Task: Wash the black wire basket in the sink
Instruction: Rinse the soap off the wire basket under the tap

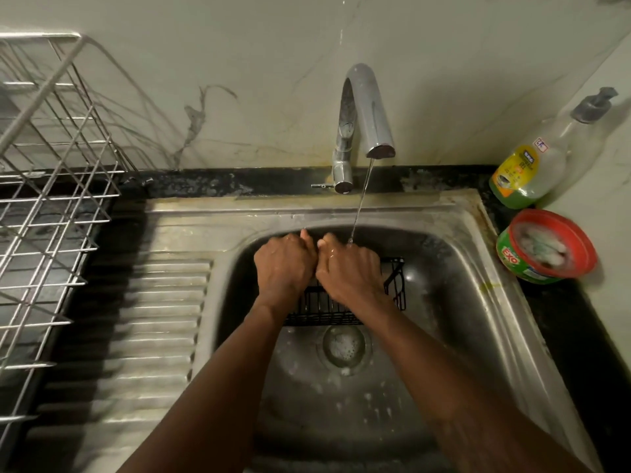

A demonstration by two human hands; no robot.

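I see the black wire basket (396, 285), a small rectangular frame, held low in the stainless steel sink (461, 268), above the round perforated drain strainer (343, 346). My left hand (285, 264) and right hand (348, 271) sit side by side on its far rim, fingers curled over and clamped on the wire. The thin water stream (360, 199) from the curved chrome faucet (367, 110) lands on my right knuckles rather than on the wire, so I judge that most of the basket could go unrinsed. Wet, soapy wire could also slip from my grip and clatter into the basin, and its ends could snag a finger. I can see nothing in the basket, though my hands cover much of it. The sink holds suds and foam over the strainer. The clear pump bottle (522, 172) holds a little green liquid, and the round green tub with a red rim (543, 247) holds something pale and foamy. The steel wire dish rack (58, 186) shows no dishes.
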